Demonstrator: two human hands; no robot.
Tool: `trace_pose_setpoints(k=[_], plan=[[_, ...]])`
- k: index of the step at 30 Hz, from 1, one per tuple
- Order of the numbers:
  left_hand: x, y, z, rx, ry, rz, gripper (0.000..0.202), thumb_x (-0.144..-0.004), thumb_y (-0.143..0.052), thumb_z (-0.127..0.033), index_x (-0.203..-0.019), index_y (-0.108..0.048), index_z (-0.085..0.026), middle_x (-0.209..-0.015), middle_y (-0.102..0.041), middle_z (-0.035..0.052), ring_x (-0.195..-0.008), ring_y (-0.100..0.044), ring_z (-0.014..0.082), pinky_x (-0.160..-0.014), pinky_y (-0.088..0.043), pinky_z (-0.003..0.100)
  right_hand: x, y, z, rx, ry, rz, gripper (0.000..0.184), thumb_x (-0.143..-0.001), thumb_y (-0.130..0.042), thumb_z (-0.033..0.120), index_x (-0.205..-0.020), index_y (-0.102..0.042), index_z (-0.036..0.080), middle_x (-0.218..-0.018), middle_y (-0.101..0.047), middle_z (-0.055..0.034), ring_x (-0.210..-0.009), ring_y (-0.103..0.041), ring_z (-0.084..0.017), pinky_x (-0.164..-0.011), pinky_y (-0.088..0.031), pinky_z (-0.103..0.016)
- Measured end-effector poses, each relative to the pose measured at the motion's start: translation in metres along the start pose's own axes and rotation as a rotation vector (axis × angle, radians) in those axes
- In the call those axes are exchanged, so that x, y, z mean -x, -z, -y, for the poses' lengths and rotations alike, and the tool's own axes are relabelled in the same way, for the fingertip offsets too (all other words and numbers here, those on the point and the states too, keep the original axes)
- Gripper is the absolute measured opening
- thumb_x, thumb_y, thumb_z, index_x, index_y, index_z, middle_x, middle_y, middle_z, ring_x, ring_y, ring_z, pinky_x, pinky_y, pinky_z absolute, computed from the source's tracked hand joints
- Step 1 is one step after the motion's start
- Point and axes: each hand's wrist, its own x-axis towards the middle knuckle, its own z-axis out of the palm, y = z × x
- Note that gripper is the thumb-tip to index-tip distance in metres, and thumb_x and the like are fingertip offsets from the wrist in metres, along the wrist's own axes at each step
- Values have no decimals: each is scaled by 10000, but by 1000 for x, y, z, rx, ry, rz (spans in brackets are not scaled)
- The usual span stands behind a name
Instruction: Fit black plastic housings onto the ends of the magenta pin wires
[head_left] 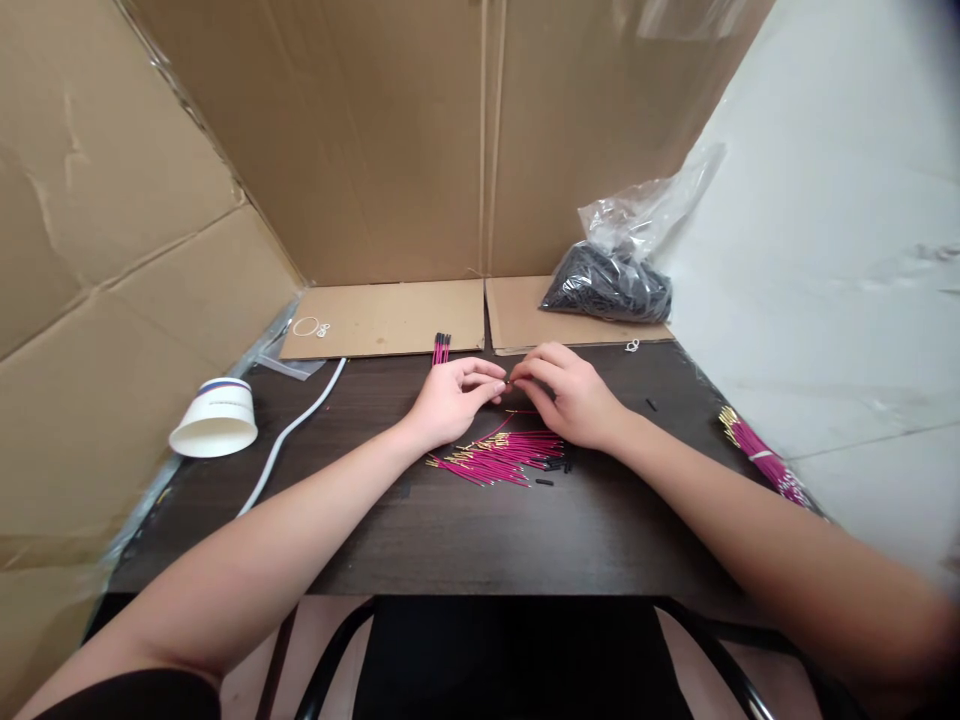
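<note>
My left hand (456,402) and my right hand (568,393) meet fingertip to fingertip above the table. Both are closed in a pinch. A tiny dark and gold-coloured bit shows between the fingertips; the rest of it is hidden. Just below the hands lies a spread pile of magenta wires (499,462) with gold-coloured metal ends. Several small black sleeves (544,483) lie at the pile's right side, partly under my right hand. Behind my left hand, a small group of magenta wires with black ends (442,347) rests close to the cardboard.
A white paper cup (216,420) lies tipped at the left, beside a grey-white cable (289,430). A clear bag of black pieces (609,284) sits on flat cardboard (390,315) at the back. A tied bundle of magenta wires (761,455) is at the right edge. Cardboard walls surround the table.
</note>
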Motion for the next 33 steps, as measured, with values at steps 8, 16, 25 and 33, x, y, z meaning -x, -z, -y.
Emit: trace_pose_setpoints(k=[8, 16, 25, 33], plan=[[1, 0, -1, -12, 0, 11, 152, -916, -821, -180, -1050, -768, -132, -858, -809, 57, -822, -763, 174, -922, -620, 388, 1, -1, 1, -26, -11, -1, 158, -1098, -567, 158, -1081, -712, 219, -1028, -720, -97, -940, -667, -258, -870, -570, -439], [-1, -1, 2, 17, -2, -14, 201, -888, -847, -183, -1064, -766, -127, -843, -799, 51, -811, -759, 169, -900, -623, 378, 0, 3, 3, -40, -65, 36, 110, -1056, -597, 148, -1084, -679, 215, -1004, -717, -89, -924, -664, -255, -859, -541, -418], [0, -1, 2, 23, 9, -27, 238, -856, -867, -128, -1074, -771, -137, -923, -840, 80, -882, -799, 193, -957, -642, 415, 1, 2, 2, -31, -80, 54, 95, -1076, -589, 170, -1047, -668, 215, -974, -713, -75, -898, -659, -239, -845, -517, -403], [1, -2, -2, 8, 11, -38, 236, -858, -862, -97, -1071, -770, -140, -970, -854, 94, -970, -822, 221, -1039, -627, 461, 1, 2, 3, -35, -92, 60, 94, -1075, -597, 167, -1044, -670, 217, -974, -719, -72, -896, -665, -238, -840, -510, -398]])
